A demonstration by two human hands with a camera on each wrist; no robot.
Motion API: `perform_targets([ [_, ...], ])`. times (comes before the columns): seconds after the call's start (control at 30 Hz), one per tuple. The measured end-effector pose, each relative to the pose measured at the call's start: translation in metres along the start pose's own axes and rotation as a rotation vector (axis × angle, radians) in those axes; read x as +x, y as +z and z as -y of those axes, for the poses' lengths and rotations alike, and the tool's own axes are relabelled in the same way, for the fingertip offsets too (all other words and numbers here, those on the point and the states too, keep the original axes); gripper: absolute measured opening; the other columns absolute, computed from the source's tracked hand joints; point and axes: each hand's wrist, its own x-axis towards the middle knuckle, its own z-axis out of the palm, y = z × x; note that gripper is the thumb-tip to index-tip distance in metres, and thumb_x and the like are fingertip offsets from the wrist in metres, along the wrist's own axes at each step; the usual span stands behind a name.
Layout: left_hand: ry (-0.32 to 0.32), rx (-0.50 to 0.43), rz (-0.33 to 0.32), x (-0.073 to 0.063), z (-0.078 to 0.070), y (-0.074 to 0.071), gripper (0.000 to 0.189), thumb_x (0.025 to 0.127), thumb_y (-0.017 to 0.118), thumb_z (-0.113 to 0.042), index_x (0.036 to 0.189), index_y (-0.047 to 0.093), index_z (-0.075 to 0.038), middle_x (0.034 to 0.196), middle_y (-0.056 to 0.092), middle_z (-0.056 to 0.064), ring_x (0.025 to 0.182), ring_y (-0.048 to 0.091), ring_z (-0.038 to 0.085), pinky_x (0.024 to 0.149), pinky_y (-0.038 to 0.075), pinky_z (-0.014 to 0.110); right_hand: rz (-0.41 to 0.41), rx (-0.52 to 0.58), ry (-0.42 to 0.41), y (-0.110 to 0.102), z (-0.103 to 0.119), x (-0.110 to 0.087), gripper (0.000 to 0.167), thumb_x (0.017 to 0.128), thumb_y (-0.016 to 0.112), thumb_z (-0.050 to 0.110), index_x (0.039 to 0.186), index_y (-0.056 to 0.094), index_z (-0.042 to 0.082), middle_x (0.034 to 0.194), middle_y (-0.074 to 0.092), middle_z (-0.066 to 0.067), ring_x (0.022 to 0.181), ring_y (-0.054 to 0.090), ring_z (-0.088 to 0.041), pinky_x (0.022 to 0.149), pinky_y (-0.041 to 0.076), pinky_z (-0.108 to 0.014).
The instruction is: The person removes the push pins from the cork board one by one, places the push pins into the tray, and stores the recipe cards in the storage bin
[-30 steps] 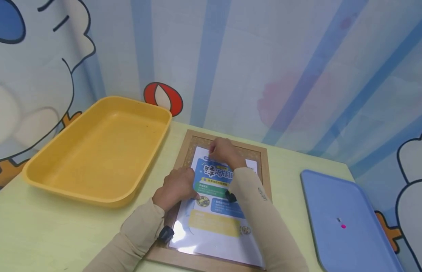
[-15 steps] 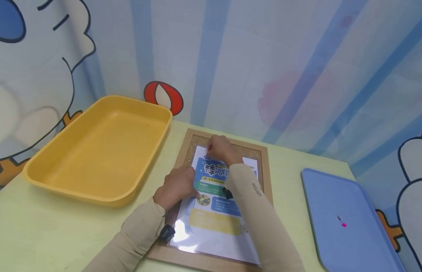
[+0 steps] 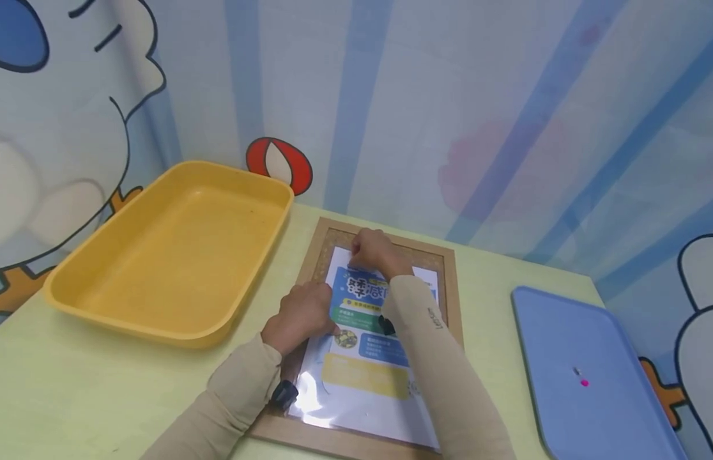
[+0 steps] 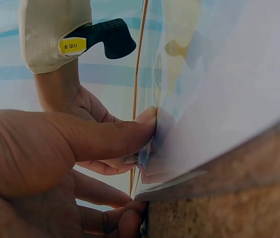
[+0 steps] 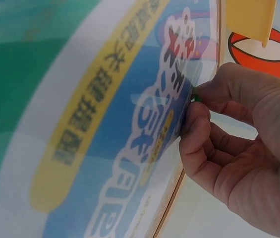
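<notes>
A printed sheet in clear plastic (image 3: 365,377) lies on a wood-framed cork board (image 3: 448,306). My right hand (image 3: 374,252) is at the sheet's top edge, thumb and forefinger pinching a small push pin; a bit of its green head (image 5: 197,97) shows in the right wrist view. My left hand (image 3: 303,314) rests at the sheet's left edge. In the left wrist view its thumb (image 4: 125,139) lies straight on the plastic, with the fingertips low beside the cork (image 4: 219,218). Beyond them the right hand's fingers show through the plastic's edge.
A yellow tub (image 3: 161,255) stands to the left of the board. On the right a blue tray (image 3: 575,332) bears a small magenta item (image 3: 584,383) and a tiny silvery one (image 3: 577,370). A printed curtain (image 3: 414,115) hangs behind the table.
My right hand has shifted slightly left and up along the sheet's top edge, its sleeve following. The left hand stays in place; the head view has drifted a little.
</notes>
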Motion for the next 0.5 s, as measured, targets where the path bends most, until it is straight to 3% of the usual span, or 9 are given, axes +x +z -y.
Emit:
perform_targets([
  [0.3,0.003,0.012,0.005,0.0023,0.0007,0.0007,0.052,0.069,0.092,-0.021,0.110,0.066,-0.001,0.086,0.065,0.009,0.073,0.062,0.024,0.063,0.051,0.036,0.001,0.016,-0.018,-0.0016,-0.0053,0.0035,0.008,0.088,0.075,0.015,0.082,0.071,0.011,0.080,0.068,-0.005,0.074,0.061,-0.018,0.069,0.048,-0.029],
  [0.5,-0.002,-0.001,0.003,0.0017,0.0007,0.0012,0.051,0.070,0.091,-0.020,0.111,0.066,-0.002,0.087,0.065,0.009,0.074,0.063,0.024,0.063,0.052,0.036,0.020,0.090,0.000,-0.0040,-0.0101,0.0032,0.010,0.088,0.074,0.015,0.080,0.070,0.010,0.075,0.065,-0.003,0.071,0.058,-0.016,0.067,0.045,-0.029],
])
